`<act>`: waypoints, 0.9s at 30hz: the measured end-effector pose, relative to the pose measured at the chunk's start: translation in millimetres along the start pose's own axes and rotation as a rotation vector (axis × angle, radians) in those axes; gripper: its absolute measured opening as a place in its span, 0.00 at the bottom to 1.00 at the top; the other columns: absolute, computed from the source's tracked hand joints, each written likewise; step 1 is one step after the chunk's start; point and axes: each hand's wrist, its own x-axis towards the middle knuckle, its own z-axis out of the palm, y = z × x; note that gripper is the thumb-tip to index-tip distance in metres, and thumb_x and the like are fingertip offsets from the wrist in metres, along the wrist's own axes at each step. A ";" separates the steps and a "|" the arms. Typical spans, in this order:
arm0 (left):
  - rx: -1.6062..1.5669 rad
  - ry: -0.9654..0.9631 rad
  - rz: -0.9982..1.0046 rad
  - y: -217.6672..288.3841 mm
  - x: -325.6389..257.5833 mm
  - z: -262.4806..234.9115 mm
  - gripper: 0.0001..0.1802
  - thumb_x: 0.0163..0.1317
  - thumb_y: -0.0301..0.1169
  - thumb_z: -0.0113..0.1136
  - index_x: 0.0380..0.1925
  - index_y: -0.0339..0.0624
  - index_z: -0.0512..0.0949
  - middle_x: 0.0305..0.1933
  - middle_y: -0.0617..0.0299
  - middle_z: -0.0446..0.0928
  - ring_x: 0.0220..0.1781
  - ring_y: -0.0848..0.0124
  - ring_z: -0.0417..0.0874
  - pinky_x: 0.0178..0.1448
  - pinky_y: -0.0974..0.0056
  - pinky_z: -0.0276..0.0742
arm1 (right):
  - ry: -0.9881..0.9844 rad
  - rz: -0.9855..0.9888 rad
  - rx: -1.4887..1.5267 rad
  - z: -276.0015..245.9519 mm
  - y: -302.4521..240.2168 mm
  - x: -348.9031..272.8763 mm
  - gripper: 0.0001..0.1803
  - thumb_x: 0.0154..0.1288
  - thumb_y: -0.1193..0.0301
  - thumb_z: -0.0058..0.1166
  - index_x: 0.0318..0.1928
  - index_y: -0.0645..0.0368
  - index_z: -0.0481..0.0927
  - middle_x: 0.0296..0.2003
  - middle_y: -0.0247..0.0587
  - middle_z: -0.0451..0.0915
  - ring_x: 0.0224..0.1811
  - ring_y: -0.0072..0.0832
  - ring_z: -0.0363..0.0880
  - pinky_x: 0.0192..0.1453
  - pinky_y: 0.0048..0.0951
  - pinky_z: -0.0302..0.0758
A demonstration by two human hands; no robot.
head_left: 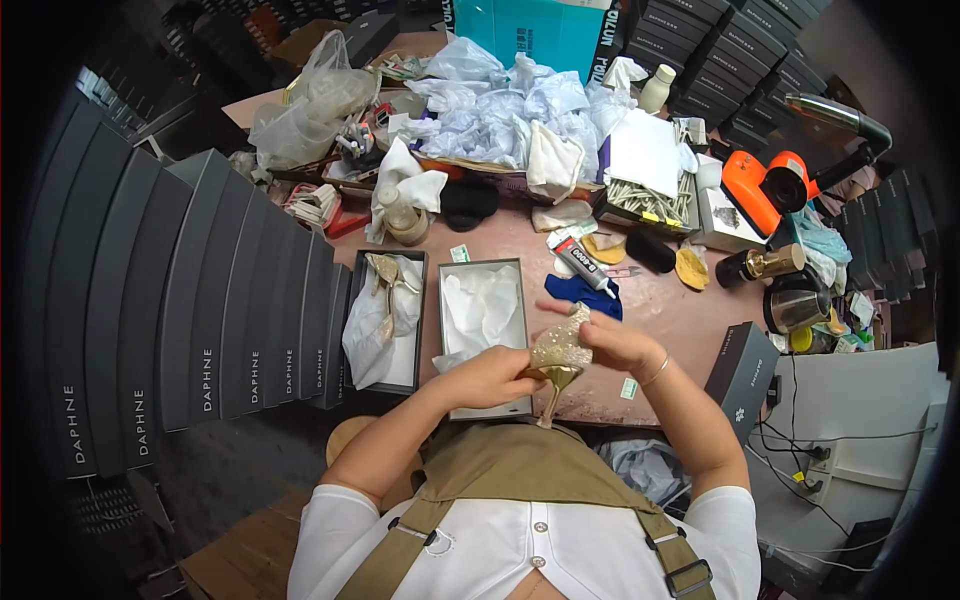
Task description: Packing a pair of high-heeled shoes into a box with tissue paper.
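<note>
Both hands on a glittery gold high-heeled shoe (560, 352), held over the near edge of the pink table (680, 310). My left hand (492, 378) is closed around its lower part by the heel; my right hand (610, 342) is clamped on the upper side, fingers curled over it. Heel points down toward me. Just left of it, an open shoebox (484, 335) lined with white paper. Another open box (386, 318) beside it holds the matching shoe (385, 280). Glue tube (583, 266) lies behind my hands.
</note>
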 end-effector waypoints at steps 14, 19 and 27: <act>-1.303 0.205 0.049 -39.2 19.3 -19.4 0.16 0.65 0.36 0.54 0.48 0.39 0.69 0.39 0.53 0.78 0.39 0.61 0.83 0.43 0.60 0.81 | 0.744 -0.327 -0.329 98.2 37.4 -24.9 0.10 0.60 0.75 0.60 0.40 0.64 0.76 0.33 0.30 0.74 0.35 0.15 0.74 0.37 0.18 0.73; -1.356 0.314 -0.049 -39.1 18.1 -10.8 0.14 0.66 0.35 0.53 0.47 0.38 0.68 0.39 0.53 0.77 0.40 0.62 0.82 0.41 0.57 0.83 | 0.831 -0.360 -0.836 114.5 31.2 -4.4 0.12 0.55 0.74 0.62 0.40 0.62 0.77 0.29 0.39 0.74 0.25 0.25 0.73 0.29 0.26 0.71; -1.141 0.551 0.053 -44.6 16.3 14.8 0.11 0.66 0.32 0.54 0.43 0.37 0.70 0.38 0.56 0.77 0.36 0.68 0.82 0.38 0.63 0.82 | 0.888 -0.300 -1.417 113.1 45.4 12.6 0.03 0.58 0.76 0.55 0.31 0.61 0.74 0.26 0.44 0.73 0.26 0.42 0.75 0.29 0.36 0.71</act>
